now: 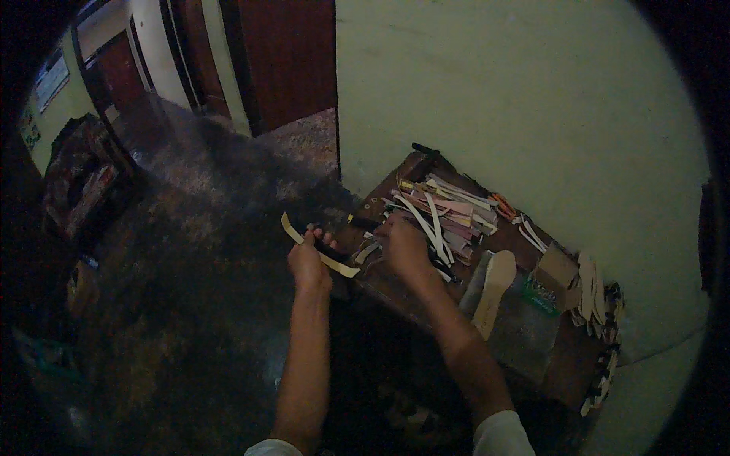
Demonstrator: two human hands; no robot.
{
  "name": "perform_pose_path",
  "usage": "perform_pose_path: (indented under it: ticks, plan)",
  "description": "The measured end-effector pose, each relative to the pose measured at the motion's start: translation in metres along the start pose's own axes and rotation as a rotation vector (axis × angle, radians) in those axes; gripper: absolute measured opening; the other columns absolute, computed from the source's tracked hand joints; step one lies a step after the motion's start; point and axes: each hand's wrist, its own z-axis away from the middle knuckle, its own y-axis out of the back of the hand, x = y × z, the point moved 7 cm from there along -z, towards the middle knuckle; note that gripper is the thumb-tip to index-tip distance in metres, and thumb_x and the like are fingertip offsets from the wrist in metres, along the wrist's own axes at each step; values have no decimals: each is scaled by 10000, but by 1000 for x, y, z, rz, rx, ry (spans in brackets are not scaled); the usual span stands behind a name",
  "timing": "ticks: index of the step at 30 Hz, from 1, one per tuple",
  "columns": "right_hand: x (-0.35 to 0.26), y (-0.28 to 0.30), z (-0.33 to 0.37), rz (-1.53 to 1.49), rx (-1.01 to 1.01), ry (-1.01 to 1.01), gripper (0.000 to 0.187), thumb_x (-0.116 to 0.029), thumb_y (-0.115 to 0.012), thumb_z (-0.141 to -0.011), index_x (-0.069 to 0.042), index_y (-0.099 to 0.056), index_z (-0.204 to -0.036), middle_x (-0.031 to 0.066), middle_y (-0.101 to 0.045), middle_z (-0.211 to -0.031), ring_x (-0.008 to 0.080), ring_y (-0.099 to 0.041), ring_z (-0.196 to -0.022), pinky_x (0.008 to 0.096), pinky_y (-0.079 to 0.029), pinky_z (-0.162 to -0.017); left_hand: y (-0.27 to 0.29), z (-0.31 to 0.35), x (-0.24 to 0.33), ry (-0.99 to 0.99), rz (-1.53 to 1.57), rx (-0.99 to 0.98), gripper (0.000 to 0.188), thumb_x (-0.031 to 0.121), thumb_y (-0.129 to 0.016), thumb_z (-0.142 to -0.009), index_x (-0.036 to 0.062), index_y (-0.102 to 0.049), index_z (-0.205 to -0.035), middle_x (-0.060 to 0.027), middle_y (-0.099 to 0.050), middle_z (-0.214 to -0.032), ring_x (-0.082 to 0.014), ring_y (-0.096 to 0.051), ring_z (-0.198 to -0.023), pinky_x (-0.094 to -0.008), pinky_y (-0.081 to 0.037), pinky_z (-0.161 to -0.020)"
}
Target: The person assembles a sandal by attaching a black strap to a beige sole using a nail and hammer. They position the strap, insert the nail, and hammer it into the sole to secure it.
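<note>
- The left hand (pixel 307 266) is closed around a curved, pale yellow strip (pixel 341 267), which lies across its palm; one end sticks out up and to the left, the other down and to the right, toward the tabletop's edge.
- The right hand (pixel 404 247), level with it, grasps a slim dark tool (pixel 365 223) whose yellow tip points left, just beside the strip's hand; its kind is too dim to tell.
- Beneath and beyond the right hand, a heap of loose strips (pixel 458 222), white, pinkish and grey, covers part of the brown tabletop (pixel 526 257).
- To the heap's right lie a pale sole-shaped piece (pixel 498 283) and a green-sided box (pixel 541 292).
- Farther back stands a pale green wall (pixel 532 114).
</note>
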Motion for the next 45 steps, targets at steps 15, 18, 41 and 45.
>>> perform_pose_path:
  ticks: [15,18,41,45]
  plan:
    - [-17,108,-3,-272,336,112,117,-57,-644,-842,-26,-646,-954,145,-631,-939,324,-621,-867,400,-489,-773,-38,23,-16,106,-66,-190,211,141,-446,-1024,42,-550,-1178,-20,-563,-893,-153,-533,-760,-326,-484,-700]
    - [-8,142,6,-279,414,23,149,-72,-637,-854,-18,-616,-992,146,-649,-958,313,-638,-872,419,-491,-786,-57,26,-33,157,-93,-341,222,199,-495,-1014,56,-567,-1167,1,-545,-854,-115,-483,-695,-280,-433,-617]
    - [164,188,252,-1018,467,-601,419,-73,-634,-923,-29,-535,-1328,129,-625,-1221,143,-647,-812,270,-519,-704,-144,195,-243,683,-338,-918,264,136,-486,-1000,-6,-540,-1217,-81,-638,-964,-194,-629,-916,-327,-515,-871]
    - [169,192,267,-949,384,-642,452,-103,-653,-920,-40,-524,-1348,118,-649,-1183,170,-655,-875,291,-523,-781,-153,217,-239,628,-449,-874,268,4,-522,-961,-7,-528,-1228,-89,-632,-1004,-182,-629,-923,-293,-518,-858]
